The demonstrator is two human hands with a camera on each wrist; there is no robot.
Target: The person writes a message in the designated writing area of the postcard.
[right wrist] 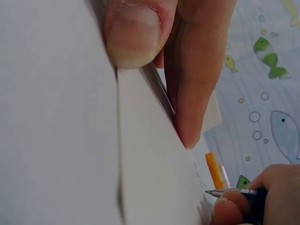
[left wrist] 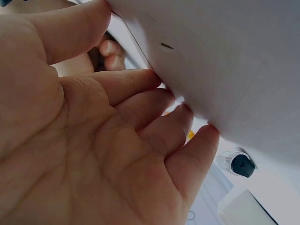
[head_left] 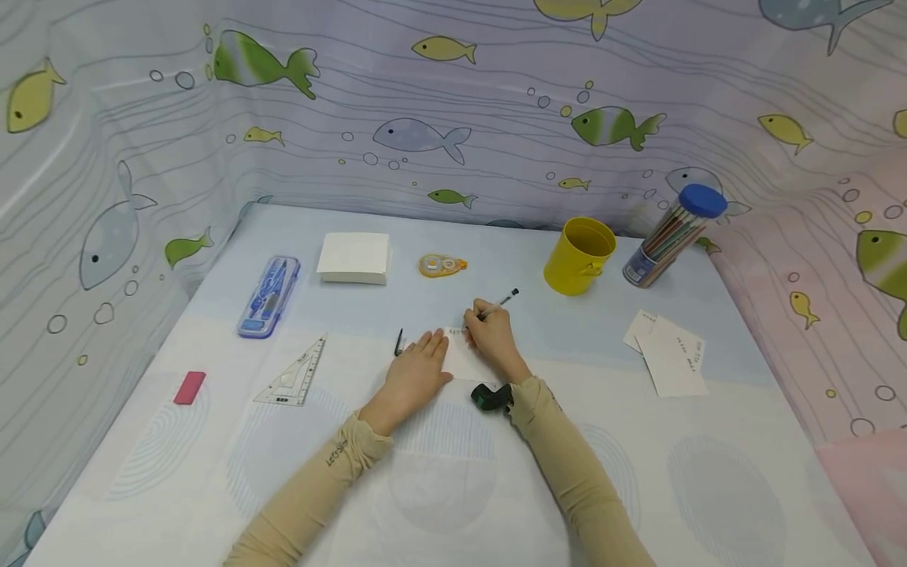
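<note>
Fish-printed sheeting (head_left: 340, 110) backs my tabletop (head_left: 708, 472). Midway between its side edges, my left hand (head_left: 416, 372), fingers extended, steadies a paper (head_left: 464, 364); my right hand (head_left: 494, 337) pinches a pen (head_left: 509, 297), apparently mid-line. Writing on probably calls for a still paper.

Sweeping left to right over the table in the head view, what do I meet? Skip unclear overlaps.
Red block, set square, left hand, right hand holding pen, mug, pencil jar.
</note>
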